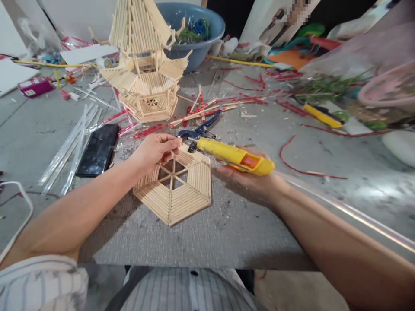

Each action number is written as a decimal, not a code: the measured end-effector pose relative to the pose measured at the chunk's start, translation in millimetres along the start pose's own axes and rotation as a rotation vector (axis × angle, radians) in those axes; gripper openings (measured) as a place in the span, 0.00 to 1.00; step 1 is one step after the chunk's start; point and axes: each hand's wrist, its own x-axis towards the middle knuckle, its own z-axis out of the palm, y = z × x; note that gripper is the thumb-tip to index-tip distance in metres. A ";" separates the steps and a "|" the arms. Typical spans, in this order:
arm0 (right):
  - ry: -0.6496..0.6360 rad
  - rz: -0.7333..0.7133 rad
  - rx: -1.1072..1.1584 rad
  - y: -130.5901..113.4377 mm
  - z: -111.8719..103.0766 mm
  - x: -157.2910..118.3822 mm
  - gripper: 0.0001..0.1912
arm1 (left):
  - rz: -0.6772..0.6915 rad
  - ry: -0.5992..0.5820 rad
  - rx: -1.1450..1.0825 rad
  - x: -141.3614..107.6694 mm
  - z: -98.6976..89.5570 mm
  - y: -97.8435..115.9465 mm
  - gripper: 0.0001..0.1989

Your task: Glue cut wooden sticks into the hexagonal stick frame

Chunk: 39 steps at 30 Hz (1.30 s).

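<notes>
The left hand (155,151) pinches a stick at the far edge of the hexagon panel (175,190) lying on the surface (227,229). The right hand (249,177) grips the glue gun (233,157), nozzle at the joint. Best: a small bead, stick held steady.

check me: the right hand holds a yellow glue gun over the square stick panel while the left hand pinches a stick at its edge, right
Not quite: the stick panel is hexagonal, not square, as the head view shows. The rest holds: the right hand holds a yellow glue gun over it while the left hand pinches a stick at its edge.
</notes>
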 end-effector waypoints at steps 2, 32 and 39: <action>0.013 -0.113 -0.134 -3.8 0.5 0.4 0.08 | 0.003 -0.002 -0.007 0.2 0.3 -0.4 0.11; -0.021 -0.452 -0.364 -13.7 -1.8 -1.1 0.07 | 0.032 0.004 0.039 1.6 2.2 -3.5 0.12; -0.044 -0.404 -0.326 -8.8 -1.3 -4.7 0.05 | 0.027 0.003 0.046 1.5 2.5 -2.8 0.12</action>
